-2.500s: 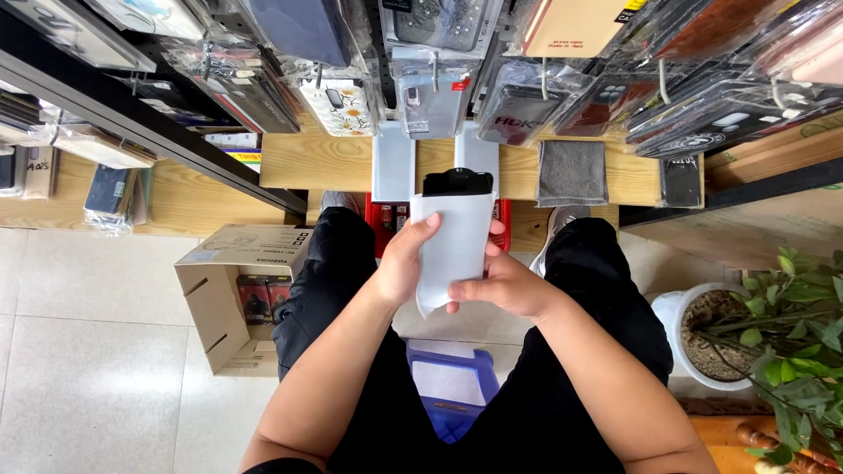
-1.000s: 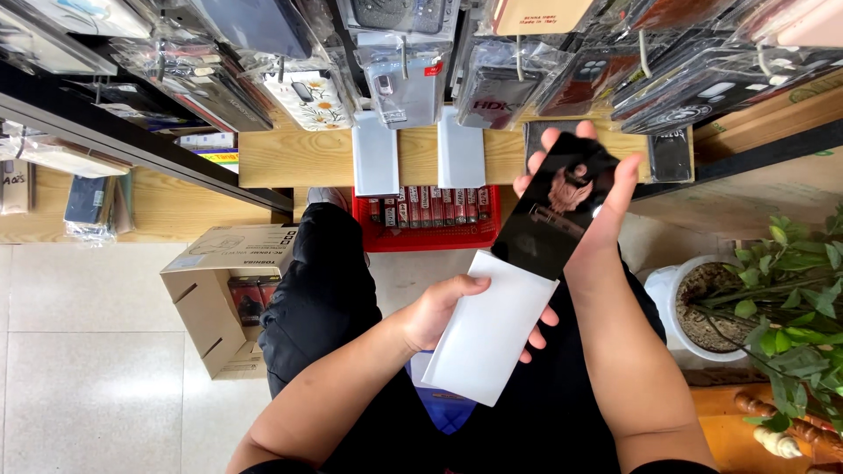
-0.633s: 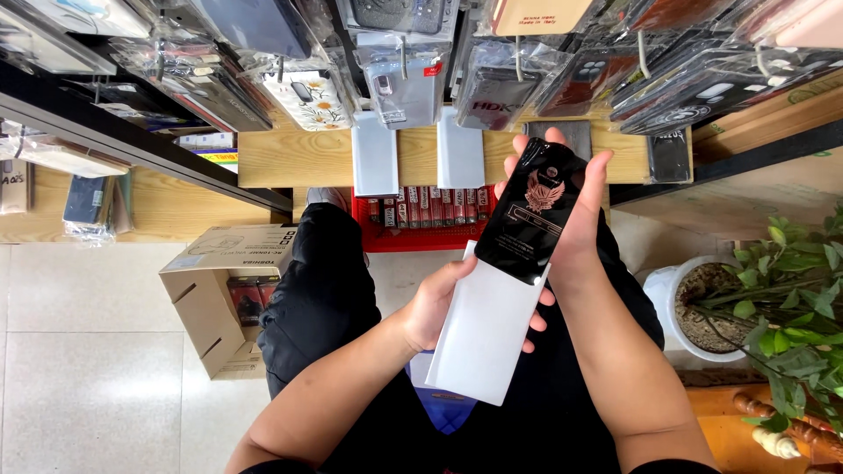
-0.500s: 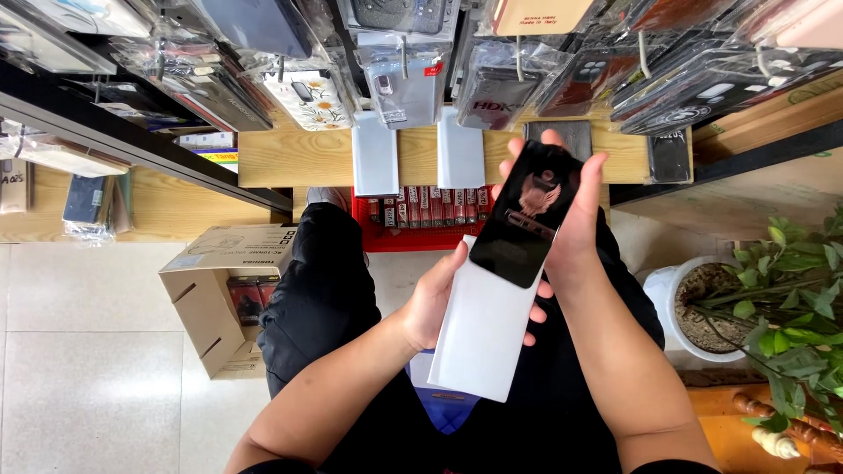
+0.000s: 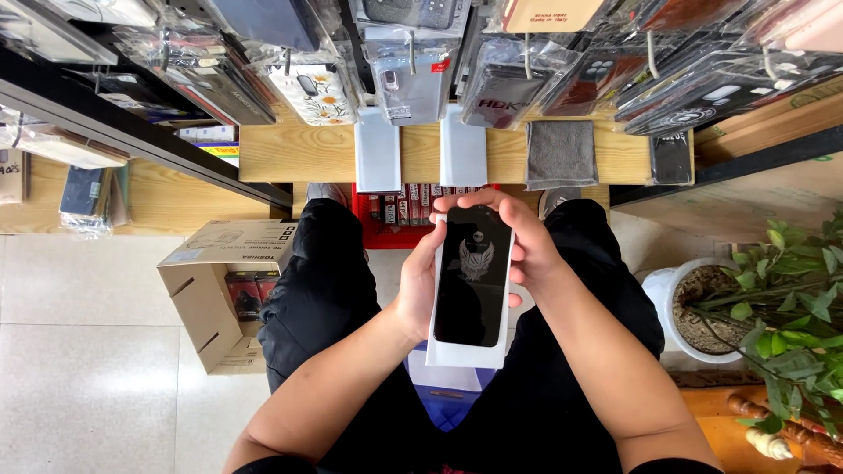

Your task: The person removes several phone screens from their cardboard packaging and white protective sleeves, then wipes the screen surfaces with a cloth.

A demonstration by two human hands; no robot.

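Observation:
I sit looking down at my lap. A white flat sleeve [image 5: 465, 353] lies upright between my hands, and a black glossy panel [image 5: 474, 276] with a pale winged emblem rests on its front. My left hand [image 5: 416, 285] grips the left edge of the sleeve and panel. On the other side, my right hand [image 5: 525, 246] curls over the top right corner of the black panel, fingertips on its top edge.
Hanging packaged phone cases [image 5: 404, 61] fill the rack above. A wooden shelf [image 5: 307, 154] carries two white sleeves and a grey cloth [image 5: 562, 154]. An open cardboard box [image 5: 219, 290] stands at my left, a red tray [image 5: 399, 215] ahead, a potted plant [image 5: 781, 298] at my right.
The black panel was held out to the upper right, clear of the sleeve. It has come back down and left onto the sleeve's front, and both hands have drawn together in front of me.

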